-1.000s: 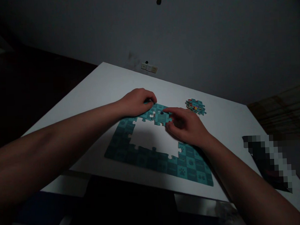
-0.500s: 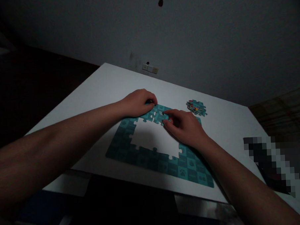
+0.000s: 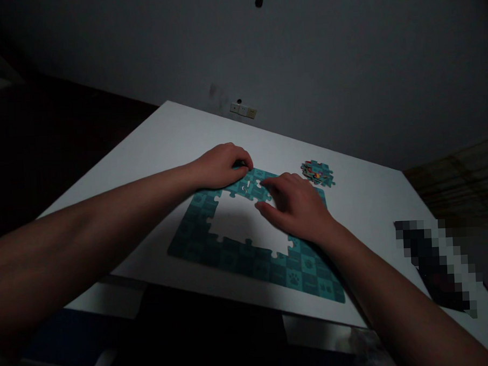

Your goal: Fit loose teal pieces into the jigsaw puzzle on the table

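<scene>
A teal jigsaw puzzle (image 3: 231, 259) with paw prints and checks lies flat on the white table, its frame of joined pieces around a bare middle. My left hand (image 3: 223, 165) rests at its far edge, fingers curled and thumb pressed on the border. Over the far right part of the puzzle, my right hand (image 3: 299, 205) holds its thumb and index finger apart. Its index fingertip is by a small gap between the joined far pieces (image 3: 254, 189); the thumb tip hangs over the inner edge. Nothing shows between these fingers. The right hand hides part of the border.
A small pile of loose puzzle pieces (image 3: 317, 173) lies beyond my right hand. Toward the table's right edge is a dark, partly pixelated flat object (image 3: 431, 266). Behind the table (image 3: 177, 126) stands a wall with sockets (image 3: 243, 110).
My right thumb has drawn away from the far pieces toward me, widening the gap to the index finger. My left hand stays at the far edge. The view has shifted slightly.
</scene>
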Tool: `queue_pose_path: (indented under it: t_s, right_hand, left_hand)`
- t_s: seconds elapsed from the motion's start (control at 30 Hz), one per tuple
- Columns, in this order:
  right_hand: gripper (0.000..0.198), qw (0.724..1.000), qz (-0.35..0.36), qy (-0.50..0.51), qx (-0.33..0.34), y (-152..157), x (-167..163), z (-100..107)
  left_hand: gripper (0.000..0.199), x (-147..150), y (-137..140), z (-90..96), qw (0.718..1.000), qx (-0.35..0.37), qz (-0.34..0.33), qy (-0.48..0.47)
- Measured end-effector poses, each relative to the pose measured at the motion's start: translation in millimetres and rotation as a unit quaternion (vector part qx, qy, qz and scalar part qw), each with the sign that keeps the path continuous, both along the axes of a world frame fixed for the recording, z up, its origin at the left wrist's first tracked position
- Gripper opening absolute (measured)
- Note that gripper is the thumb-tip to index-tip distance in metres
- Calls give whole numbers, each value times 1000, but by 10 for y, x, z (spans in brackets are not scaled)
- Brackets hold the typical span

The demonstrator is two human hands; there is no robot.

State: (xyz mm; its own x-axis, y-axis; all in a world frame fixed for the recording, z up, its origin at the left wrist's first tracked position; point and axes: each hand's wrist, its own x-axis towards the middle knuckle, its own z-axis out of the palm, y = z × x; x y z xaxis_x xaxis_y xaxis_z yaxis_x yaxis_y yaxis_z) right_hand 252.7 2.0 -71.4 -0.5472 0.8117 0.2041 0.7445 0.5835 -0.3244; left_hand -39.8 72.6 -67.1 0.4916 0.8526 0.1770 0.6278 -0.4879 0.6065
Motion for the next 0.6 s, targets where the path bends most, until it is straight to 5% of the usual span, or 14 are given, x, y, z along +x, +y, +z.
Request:
queue_pose_path:
  t_s: [0.6]
  right_hand:
    - [40, 987, 140, 22, -74, -52, 47, 188]
  left_hand:
    - [33, -41, 52, -75, 998, 53, -38, 17]
